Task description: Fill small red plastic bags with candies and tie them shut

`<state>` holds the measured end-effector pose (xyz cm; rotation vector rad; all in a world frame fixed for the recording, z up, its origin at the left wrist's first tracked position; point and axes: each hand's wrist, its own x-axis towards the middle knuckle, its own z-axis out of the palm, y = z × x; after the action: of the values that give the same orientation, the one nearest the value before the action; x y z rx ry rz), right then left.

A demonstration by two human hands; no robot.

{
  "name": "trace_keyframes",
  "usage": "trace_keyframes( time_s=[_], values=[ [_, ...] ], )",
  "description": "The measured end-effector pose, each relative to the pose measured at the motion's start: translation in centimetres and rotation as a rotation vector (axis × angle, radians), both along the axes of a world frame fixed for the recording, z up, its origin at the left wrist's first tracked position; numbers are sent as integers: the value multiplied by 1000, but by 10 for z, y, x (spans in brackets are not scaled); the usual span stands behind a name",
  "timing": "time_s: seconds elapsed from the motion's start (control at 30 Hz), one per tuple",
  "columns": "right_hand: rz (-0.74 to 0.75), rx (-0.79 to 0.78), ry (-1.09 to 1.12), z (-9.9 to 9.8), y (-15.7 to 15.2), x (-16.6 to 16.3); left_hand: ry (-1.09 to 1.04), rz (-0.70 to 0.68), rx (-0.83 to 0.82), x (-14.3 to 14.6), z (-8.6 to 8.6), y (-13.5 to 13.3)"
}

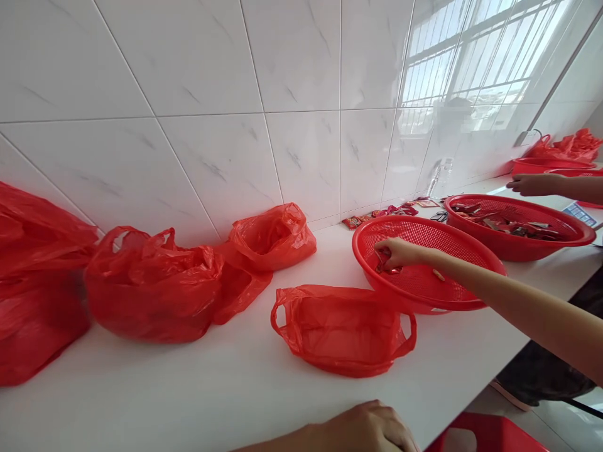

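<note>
My right hand point(400, 254) reaches into a red plastic mesh basket point(471, 251), its fingers closed on small red wrapped packets point(384, 258) at the basket's left side. A small tan piece point(438, 275) lies apart on the basket floor. In front of the basket, and touching it, an opened red plastic bag point(346, 326) stands with its mouth spread and its handles out to both sides. My left hand point(367, 430) is at the table's front edge, below that bag; its fingertips are cut off by the picture's bottom, so its grip is hidden.
Red plastic bags stand at the left: a full one point(155, 295), another point(276, 235) by the wall and one at the far left point(38, 282). A second basket point(509, 248) holds many packets; another person's hand point(537, 185) is above it. Loose packets point(377, 215) line the wall.
</note>
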<state>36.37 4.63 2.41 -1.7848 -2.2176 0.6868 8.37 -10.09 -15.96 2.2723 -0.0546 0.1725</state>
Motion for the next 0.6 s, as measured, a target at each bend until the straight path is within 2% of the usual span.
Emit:
trace_keyframes(
  time_s=[0.07,0.13,0.23,0.3,0.43,0.6],
  values=[
    [-27,58,82,18,-5,3,-8,3,4,-1,3,-1],
    [-22,100,280,39,-14,2,-16,9,5,-2,9,-2],
    [59,39,499,64,-31,-14,-17,17,10,-4,23,-4],
    [106,16,533,69,-41,-34,-35,12,33,-4,32,-6],
    [162,-6,396,53,-53,-83,-78,-29,151,-2,43,-8],
    [262,18,192,25,-57,-122,-107,-16,240,-1,43,-12]
  ],
)
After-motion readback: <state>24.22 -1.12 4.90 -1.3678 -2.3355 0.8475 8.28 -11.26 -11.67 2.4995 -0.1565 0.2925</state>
